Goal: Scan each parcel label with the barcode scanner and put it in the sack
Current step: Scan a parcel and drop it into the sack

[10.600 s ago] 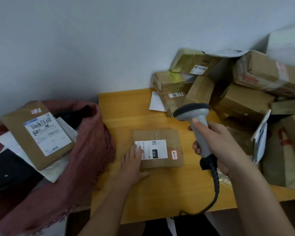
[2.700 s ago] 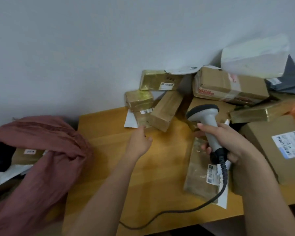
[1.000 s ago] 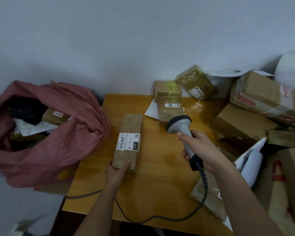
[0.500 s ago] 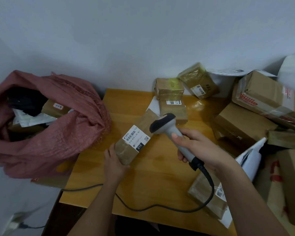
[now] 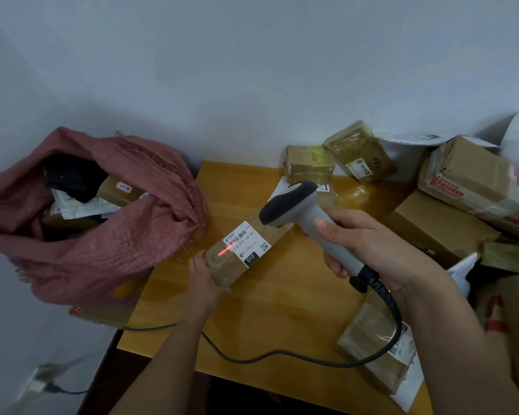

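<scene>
Right hand point(image 5: 369, 250) gripping scanner point(image 5: 306, 223), left hand point(image 5: 203, 280) gripping parcel point(image 5: 240, 256), red beam now on label point(image 5: 246, 244).

Just one head cam, wide-angle, looking forward and down at the table point(image 5: 282, 310) from close up. Wall fills 12 o'clock, forearms come in from 6.

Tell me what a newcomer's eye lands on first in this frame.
The red scan line on the long brown parcel, held tilted at table centre by the left hand. The right hand aims the grey scanner at its label. At left gapes the pink sack.
</scene>
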`<state>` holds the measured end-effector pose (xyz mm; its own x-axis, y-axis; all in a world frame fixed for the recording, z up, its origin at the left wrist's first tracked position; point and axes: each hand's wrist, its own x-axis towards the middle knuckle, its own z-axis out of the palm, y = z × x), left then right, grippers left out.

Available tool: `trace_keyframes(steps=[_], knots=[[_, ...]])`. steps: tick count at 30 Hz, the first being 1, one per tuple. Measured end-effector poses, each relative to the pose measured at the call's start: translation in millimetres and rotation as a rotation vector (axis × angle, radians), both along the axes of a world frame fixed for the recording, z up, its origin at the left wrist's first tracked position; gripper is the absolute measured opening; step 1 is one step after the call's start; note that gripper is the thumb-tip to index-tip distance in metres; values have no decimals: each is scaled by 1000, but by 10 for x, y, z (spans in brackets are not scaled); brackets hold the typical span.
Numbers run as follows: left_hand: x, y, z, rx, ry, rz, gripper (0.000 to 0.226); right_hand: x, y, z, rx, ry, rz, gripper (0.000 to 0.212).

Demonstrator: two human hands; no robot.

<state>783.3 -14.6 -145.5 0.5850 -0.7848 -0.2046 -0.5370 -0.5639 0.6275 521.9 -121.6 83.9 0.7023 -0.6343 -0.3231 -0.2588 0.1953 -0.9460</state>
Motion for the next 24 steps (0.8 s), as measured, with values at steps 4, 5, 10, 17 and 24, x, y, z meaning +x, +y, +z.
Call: trace_keyframes(steps=[4,5,10,17,24], knots=[[15,-38,44,3,-6,-4,112,-4,21,103,4,-46,6,38],[20,-46,55,4,-6,-5,111,-9,28,124,-6,-50,12,38],[31,-76,121,-2,-24,-4,111,-36,58,198,-43,-70,2,38],[156,-50,383,-225,-51,-18,104,94,85,164,-118,-133,-116,50],[693,-7,857,-533,-47,403,103,460,138,32,-45,-173,-189,49]])
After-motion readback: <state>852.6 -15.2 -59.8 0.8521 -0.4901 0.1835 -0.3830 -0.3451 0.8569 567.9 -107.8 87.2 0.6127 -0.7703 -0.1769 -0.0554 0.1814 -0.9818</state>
